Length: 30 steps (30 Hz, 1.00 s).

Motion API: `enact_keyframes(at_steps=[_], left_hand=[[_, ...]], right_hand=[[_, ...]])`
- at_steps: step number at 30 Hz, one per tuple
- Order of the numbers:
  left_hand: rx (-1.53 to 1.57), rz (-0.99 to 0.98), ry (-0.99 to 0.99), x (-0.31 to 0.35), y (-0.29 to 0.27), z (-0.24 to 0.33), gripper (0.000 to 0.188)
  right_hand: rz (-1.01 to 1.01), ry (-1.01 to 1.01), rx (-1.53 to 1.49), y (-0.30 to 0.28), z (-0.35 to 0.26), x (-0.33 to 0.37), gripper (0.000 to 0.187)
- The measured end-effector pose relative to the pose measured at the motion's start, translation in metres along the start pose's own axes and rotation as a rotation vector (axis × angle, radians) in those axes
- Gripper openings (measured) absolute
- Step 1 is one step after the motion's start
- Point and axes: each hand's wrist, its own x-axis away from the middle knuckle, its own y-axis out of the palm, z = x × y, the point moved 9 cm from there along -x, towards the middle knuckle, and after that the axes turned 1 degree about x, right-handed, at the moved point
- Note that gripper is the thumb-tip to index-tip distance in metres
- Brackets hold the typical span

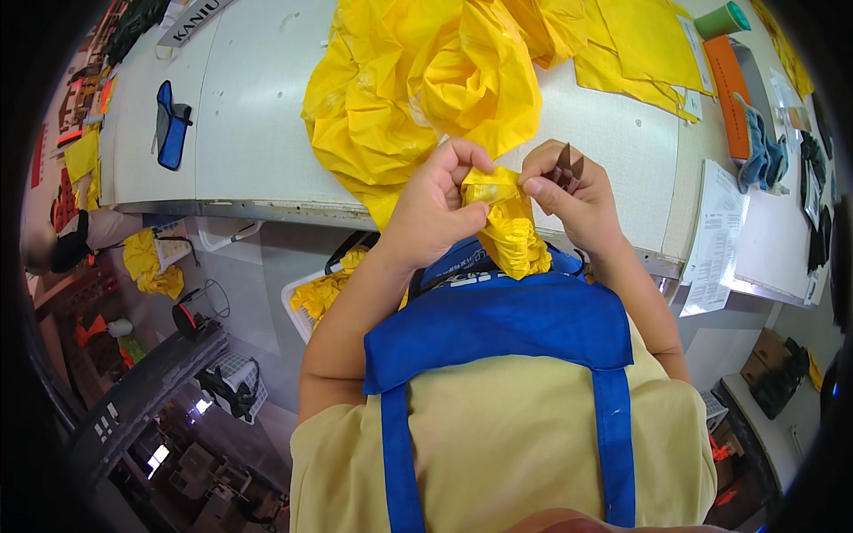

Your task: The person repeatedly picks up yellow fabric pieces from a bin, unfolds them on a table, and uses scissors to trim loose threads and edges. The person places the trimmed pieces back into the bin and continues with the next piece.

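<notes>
The L hand is closed, w/ thumb and fingers pinching the L side of a yellow cloth end. The R hand is closed too: its thumb and pointer meet at the R edge of the cloth, & its curled fingers hold small snips w/ 2 tips poking up, a bit apart. The cloth end is btwn the hands, in front of the tummy, near the table edge; its low part is bunchy & hangs over the blue apron. Fingers hide some of it, so can't tell if it joins the big yellow heap just past the hands. That heap takes up the mid of the white table. Far L on the table is a blue & black pouch. On the R: flat yellow sheets, a green roll, an orange box & a blue cloth next to it. White papers hang off the R edge. Below, the L arm partly blocks a white basket w/ yellow stuff in it.
</notes>
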Motion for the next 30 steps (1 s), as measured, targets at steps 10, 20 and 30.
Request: enact_keyframes(at_steps=[10,20,30], left_hand=[[0.053,0.092,-0.053,0.002,-0.001,0.001,0.036],[-0.053,0.031,-0.022,-0.004,0.011,0.006,0.036],[-0.205,-0.001,-0.06,-0.001,0.017,0.007,0.038]], right_hand=[[0.116,-0.213,0.601,-0.016,-0.039,0.014,0.022],[0.066,-0.402,0.825,-0.001,-0.069,0.015,0.024],[0.148,-0.372,0.798,-0.011,-0.075,0.017,0.025]])
